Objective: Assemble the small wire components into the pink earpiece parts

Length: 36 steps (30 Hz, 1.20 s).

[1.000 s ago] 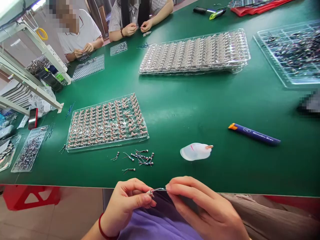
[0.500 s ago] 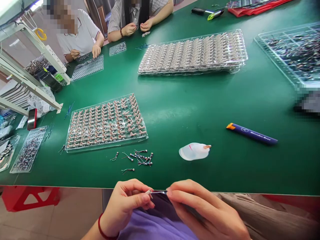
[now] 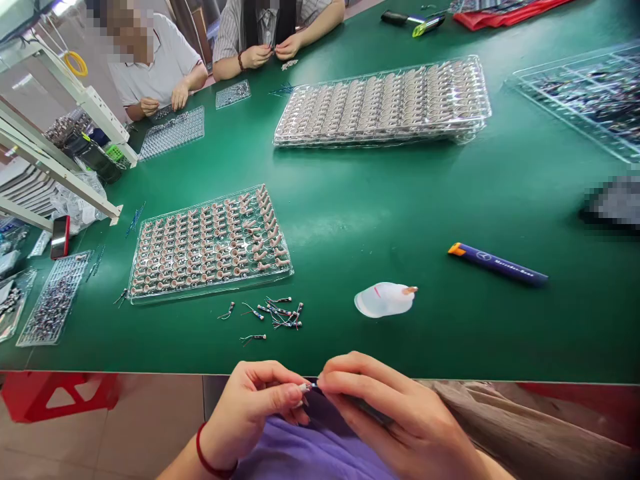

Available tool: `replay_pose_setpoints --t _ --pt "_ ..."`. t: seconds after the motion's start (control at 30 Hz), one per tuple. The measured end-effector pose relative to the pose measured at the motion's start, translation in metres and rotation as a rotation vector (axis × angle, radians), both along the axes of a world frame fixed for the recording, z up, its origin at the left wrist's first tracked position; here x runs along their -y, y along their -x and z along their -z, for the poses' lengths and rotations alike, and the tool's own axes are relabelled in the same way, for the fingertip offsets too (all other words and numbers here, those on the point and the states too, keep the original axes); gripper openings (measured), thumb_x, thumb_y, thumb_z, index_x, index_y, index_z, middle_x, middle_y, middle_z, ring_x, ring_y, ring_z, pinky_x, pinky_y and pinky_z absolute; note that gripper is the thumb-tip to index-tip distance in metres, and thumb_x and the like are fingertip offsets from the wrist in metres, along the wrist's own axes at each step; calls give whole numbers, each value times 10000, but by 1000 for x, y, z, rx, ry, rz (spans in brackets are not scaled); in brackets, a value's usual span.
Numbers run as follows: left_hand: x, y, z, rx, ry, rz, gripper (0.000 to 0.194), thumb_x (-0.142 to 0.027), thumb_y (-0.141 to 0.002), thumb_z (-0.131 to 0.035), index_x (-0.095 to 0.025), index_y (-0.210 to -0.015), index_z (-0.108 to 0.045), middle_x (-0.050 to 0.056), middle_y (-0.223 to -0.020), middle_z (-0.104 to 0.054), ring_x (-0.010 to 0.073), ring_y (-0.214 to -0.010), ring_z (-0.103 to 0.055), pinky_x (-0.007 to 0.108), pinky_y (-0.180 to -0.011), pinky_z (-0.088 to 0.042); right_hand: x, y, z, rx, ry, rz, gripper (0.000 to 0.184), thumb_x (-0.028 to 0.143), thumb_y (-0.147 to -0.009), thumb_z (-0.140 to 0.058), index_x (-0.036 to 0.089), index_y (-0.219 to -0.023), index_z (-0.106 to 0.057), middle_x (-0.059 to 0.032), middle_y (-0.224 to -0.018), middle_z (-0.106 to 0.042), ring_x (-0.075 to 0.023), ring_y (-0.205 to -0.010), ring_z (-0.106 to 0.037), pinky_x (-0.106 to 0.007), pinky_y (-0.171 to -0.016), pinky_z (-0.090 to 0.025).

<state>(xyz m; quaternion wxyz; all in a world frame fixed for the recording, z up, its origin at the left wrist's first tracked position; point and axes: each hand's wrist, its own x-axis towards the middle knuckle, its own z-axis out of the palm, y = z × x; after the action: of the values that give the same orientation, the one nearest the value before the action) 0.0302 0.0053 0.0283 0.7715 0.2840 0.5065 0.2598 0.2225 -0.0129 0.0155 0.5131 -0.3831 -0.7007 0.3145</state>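
While the left hand (image 3: pixel 273 397) pinches a whitish stub (image 3: pixel 303 388), the right (image 3: pixel 380 403) grips wire (image 3: pixel 313 385).

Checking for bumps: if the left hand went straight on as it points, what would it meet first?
Probably the right hand, just past the part the left hand holds, though exact depth is unclear.

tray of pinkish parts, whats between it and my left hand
In the head view, small loose wired pieces lie on the green tabletop between the tray and your left hand.
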Motion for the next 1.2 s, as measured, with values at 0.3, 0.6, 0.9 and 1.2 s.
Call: replay_pose_setpoints --t 0.3,0.6,0.9,1.2 --pt "-2 -3 1 24 145 3 354 -384 -527 -901 -109 -677 -737 13 -559 -638 97 -458 -573 202 -461 -385 -4 0 0 3 55 -92 194 121 -944 -493 214 -939 -663 -43 -813 -695 -112 -686 -670 -170 -630 -563" --pt "-2 -3 -2 65 199 -28 352 -356 -519 -906 -98 -664 -716 15 -560 -636 96 -458 -592 188 -444 -406 -7 -2 -1 2 158 -106 138 147 -935 -520 210 -895 -637 -26 -762 -713 -114 -652 -679 -177 -621 -564" --pt "-2 -2 -2 108 257 -15 321 -312 -528 -906 -106 -687 -716 11 -571 -654 87 -458 -608 161 -432 -445 -9 -4 -2 -63 168 -195 182 196 -966 -508 205 -909 -681 -54 -815 -728 -126 -708 -700 -181 -647 -574" --pt "-1 -5 -2 237 312 -21 309 -226 -586 -868 -140 -745 -617 9 -569 -681 93 -416 -616 134 -380 -448 -7 -7 1 -77 273 -225 174 134 -934 -527 203 -879 -676 -31 -808 -722 -116 -715 -690 -173 -670 -557"
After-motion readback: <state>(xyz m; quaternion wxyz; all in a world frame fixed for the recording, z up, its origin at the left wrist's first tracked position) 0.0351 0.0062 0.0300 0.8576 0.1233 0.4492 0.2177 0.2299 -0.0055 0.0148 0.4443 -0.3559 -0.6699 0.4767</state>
